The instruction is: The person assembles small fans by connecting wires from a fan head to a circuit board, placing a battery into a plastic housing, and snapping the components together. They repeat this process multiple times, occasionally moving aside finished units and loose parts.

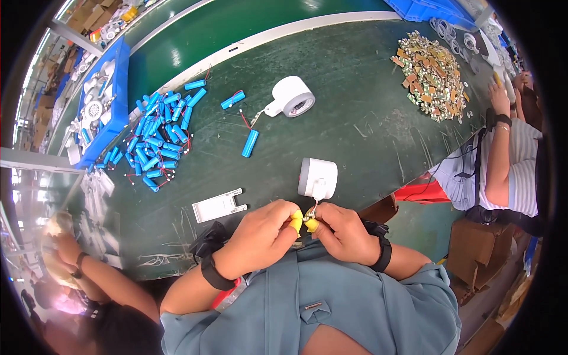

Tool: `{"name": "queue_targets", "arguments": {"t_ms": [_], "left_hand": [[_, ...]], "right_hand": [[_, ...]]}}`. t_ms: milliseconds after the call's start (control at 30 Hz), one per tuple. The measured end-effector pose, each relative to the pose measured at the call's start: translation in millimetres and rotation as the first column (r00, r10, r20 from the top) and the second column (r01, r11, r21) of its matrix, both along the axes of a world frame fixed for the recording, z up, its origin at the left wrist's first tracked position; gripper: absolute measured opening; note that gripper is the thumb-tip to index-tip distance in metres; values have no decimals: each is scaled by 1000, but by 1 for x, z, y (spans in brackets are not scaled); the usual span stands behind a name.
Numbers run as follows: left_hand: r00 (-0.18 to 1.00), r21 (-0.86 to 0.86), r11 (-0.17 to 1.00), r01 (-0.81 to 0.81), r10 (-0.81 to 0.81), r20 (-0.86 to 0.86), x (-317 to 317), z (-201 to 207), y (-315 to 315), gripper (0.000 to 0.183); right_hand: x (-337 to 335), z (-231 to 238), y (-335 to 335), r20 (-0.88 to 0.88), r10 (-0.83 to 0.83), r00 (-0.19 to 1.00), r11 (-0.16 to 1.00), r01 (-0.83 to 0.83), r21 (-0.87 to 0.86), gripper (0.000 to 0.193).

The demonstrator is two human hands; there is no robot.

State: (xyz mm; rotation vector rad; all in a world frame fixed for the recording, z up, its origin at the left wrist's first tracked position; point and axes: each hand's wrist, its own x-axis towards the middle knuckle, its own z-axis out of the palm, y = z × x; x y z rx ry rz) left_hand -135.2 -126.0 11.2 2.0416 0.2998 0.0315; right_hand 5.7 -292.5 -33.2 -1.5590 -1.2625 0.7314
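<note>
Close to my body, my left hand (pixel 260 234) and my right hand (pixel 348 235) meet fingertip to fingertip, with yellow covers on thumbs and forefingers. My right hand pinches a small circuit board (pixel 310 216), from which thin wires rise to a white fan head (pixel 320 177) lying just beyond. The left fingertips are closed against the board's left side; what they grip is too small to make out. Left of my hands lies a white plastic handle cover (pixel 218 205). Farther off, a second white fan head (pixel 291 96) rests beside a wired blue battery (pixel 250 144) and another blue battery (pixel 233 99).
A heap of blue batteries (pixel 157 133) spreads over the left of the green table (pixel 343 133). Small circuit boards (pixel 432 77) are piled at the far right. A blue crate (pixel 120 97) of white parts stands at left. Co-workers sit on both sides.
</note>
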Motion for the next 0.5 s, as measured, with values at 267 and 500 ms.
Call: {"name": "queue_targets", "arguments": {"t_ms": [267,500], "left_hand": [[987,5,992,-130,129,92,-3,-22,-6,23],[992,-75,994,-80,87,96,-4,-29,-5,18]], "right_hand": [[-1,-3,1,-1,-3,1000,999,3,-40,13],[-5,-7,2,114,-54,992,998,55,-7,15]]}}
